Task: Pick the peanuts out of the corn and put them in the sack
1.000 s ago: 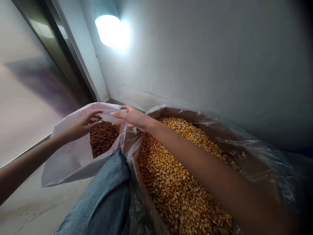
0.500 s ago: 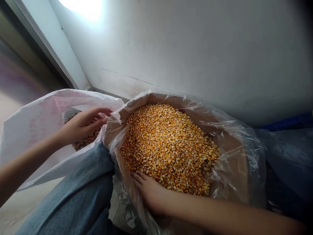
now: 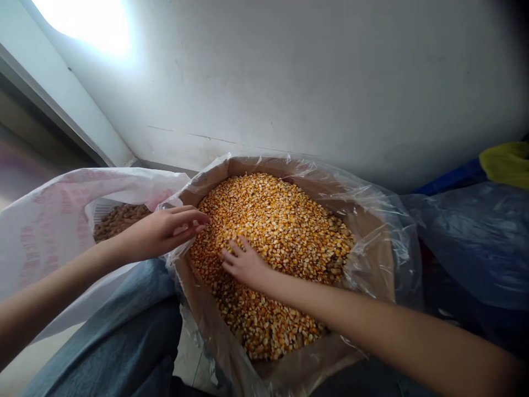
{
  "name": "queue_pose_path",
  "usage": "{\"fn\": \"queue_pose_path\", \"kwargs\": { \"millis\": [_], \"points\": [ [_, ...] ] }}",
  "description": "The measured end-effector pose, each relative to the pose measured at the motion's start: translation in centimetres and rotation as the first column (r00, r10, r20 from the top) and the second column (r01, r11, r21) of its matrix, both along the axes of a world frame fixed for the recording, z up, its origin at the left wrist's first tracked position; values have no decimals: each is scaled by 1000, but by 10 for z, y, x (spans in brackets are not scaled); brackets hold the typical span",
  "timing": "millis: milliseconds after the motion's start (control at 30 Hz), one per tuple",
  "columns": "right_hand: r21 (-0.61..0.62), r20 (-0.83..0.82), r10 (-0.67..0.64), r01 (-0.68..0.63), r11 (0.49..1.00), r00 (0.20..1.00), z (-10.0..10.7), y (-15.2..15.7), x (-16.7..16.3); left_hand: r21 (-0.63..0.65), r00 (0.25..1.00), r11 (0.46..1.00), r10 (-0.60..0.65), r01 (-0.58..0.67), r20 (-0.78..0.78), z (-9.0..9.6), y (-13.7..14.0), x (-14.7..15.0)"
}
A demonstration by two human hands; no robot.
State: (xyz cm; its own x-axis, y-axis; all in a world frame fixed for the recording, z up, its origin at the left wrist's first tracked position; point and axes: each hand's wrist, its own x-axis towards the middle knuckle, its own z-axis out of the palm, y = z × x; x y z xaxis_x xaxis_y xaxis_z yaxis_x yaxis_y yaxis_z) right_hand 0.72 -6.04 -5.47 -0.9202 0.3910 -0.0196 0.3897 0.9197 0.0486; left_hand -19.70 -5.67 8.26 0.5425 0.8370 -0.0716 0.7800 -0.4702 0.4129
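1 L hand [image 3: 167, 230], half-spread, nr rim of 1 clr bag [image 3: 374, 253]; 1 R hand [image 3: 248, 267], spread, over corn [image 3: 289, 220]

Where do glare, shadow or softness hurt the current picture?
Head view: the light is blown out at upper left; head view: the top right corner darkens to black; head view: the plastic liner carries glints; head view: the corn reads clearly, the brown nuts look softer.

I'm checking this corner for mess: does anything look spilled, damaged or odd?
A thin dark line runs across the lower wall, perhaps a crack, odd on a mostly plain surface. I see no spill: the corn kernels in view lie inside the brown bag.
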Motion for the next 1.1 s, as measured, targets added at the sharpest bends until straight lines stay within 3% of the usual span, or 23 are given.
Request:
{"fn": "queue_pose_path", "kwargs": {
  "millis": [133,233,300,367,433,500,600,733,800,900,933,1000,1100],
  "points": [
    [-48,24,-246,246,968,969,33,44,32,51,974,973,-221,224,-51,-15,10,30],
    [-211,28,-421,417,884,907,51,70,66,70,873,870,-487,488,-30,-40,7,60],
    [-317,3,-498,473,822,867,57,80,90,31,707,711,-702,703,83,-65,-4,80],
    [-404,-31,-563,505,763,826,58,86,111,21,433,450,-870,893,236,-93,-16,99],
    [-483,-42,-607,515,708,794,58,89,125,141,217,259,-942,956,255,-122,-26,114],
    [-543,-41,-631,513,665,775,60,89,134,209,136,182,-967,961,217,-146,-29,123],
    [-586,-64,-669,515,626,740,67,90,139,78,177,206,-945,976,277,-168,-21,127],
    [-591,-138,-711,519,618,689,77,94,149,-141,322,292,-898,946,300,-169,0,124],
    [-581,-166,-739,540,608,653,80,98,160,-207,409,373,-897,904,170,-162,10,123],
    [-594,-181,-808,592,545,561,83,100,180,-258,547,555,-830,791,-109,-151,24,122],
    [-616,-174,-836,605,504,520,84,99,185,-242,574,605,-797,759,-188,-147,28,121],
    [-691,-114,-901,619,375,419,86,96,194,-173,602,665,-737,726,-307,-139,38,121],
    [-815,15,-982,571,96,187,84,93,198,-53,670,747,-622,662,-405,-128,56,120]
  ]
}}
